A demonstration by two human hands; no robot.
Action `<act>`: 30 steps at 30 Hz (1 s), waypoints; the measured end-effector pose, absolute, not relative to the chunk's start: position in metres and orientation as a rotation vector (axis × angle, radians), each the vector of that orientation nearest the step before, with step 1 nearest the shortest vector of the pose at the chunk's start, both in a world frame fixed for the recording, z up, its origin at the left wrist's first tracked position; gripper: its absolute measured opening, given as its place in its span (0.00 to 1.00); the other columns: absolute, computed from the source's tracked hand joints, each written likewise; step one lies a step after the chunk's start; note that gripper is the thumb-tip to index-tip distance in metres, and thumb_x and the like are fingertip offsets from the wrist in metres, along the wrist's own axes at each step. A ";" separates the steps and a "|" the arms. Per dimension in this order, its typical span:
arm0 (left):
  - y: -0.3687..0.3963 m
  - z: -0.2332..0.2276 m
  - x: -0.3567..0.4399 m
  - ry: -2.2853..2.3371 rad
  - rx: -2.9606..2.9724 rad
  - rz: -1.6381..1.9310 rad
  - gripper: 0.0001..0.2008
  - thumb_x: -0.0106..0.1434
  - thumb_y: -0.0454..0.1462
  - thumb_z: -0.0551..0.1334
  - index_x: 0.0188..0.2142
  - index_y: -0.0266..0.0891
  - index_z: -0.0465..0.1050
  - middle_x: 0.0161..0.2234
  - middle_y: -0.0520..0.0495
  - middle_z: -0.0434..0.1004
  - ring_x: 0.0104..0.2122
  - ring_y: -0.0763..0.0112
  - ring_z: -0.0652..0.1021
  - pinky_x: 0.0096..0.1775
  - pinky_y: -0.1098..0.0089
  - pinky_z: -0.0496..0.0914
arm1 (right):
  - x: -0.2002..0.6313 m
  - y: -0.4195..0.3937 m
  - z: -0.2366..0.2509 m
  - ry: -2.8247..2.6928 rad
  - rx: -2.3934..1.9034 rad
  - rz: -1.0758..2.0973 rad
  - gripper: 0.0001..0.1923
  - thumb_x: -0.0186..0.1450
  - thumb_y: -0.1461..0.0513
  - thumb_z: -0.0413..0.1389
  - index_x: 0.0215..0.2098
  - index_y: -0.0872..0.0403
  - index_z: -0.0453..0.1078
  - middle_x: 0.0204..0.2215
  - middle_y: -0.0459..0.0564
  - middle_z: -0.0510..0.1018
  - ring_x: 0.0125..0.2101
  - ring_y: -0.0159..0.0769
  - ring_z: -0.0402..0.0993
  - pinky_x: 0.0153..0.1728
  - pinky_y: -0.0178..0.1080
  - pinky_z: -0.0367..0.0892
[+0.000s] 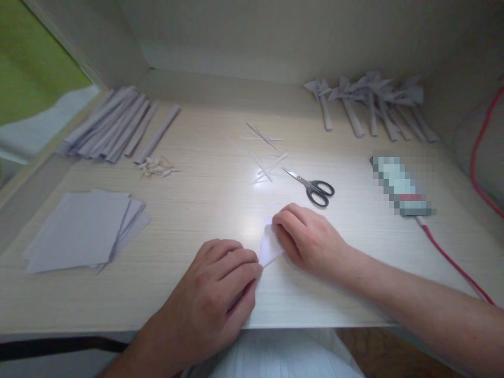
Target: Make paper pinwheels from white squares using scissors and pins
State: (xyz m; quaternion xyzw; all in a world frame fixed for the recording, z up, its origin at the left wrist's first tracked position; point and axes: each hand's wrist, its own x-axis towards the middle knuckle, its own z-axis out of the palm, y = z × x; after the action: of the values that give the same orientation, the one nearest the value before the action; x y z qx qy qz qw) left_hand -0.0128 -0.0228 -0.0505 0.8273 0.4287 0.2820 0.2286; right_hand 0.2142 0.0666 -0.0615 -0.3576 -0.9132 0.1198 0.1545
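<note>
Two hands press a folded white paper piece [270,245] flat: left hand [214,294] at seven o'clock, right hand [311,239] at three; scissors [313,186] lie near at one o'clock.

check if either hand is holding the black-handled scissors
No, the black-handled metal scissors lie on the table, apart from both hands, which press a small white folded paper.

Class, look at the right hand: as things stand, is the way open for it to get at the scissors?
Probably yes: the scissors lie on bare table just beyond the right hand, nothing between, though it presses the paper.
</note>
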 end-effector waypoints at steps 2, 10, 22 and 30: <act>-0.023 -0.051 -0.013 1.179 2.286 0.778 0.11 0.67 0.28 0.64 0.48 0.40 0.77 0.46 0.49 0.82 0.48 0.61 0.74 0.54 0.56 0.67 | 0.214 0.067 -0.061 -2.608 -1.021 0.346 0.10 0.73 0.66 0.48 0.40 0.59 0.71 0.35 0.57 0.76 0.35 0.43 0.73 0.36 0.42 0.68; -0.019 -0.052 -0.014 1.167 2.320 0.785 0.10 0.67 0.28 0.64 0.47 0.40 0.77 0.46 0.48 0.82 0.47 0.61 0.74 0.54 0.56 0.68 | 0.213 0.068 -0.060 -2.590 -1.027 0.357 0.10 0.73 0.66 0.48 0.40 0.59 0.72 0.35 0.57 0.76 0.35 0.43 0.74 0.35 0.42 0.68; -0.019 -0.053 -0.014 1.127 2.405 0.657 0.13 0.70 0.29 0.61 0.51 0.39 0.76 0.55 0.49 0.81 0.59 0.61 0.73 0.67 0.55 0.57 | 0.211 0.069 -0.062 -2.510 -1.054 0.401 0.09 0.74 0.65 0.49 0.41 0.58 0.71 0.34 0.56 0.76 0.34 0.42 0.73 0.36 0.42 0.69; -0.016 -0.052 -0.013 1.106 2.426 0.684 0.08 0.69 0.29 0.61 0.44 0.40 0.77 0.54 0.49 0.82 0.57 0.60 0.75 0.64 0.55 0.59 | 0.208 0.068 -0.062 -2.529 -1.079 0.324 0.12 0.75 0.63 0.50 0.41 0.59 0.74 0.35 0.56 0.76 0.33 0.41 0.73 0.35 0.41 0.68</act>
State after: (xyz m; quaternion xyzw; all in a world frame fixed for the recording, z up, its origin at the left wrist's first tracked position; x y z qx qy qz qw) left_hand -0.0134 -0.0156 -0.0515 0.8648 0.3942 0.2438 0.1931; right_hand 0.2084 0.0684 -0.0625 -0.3829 -0.8977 0.1149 0.1856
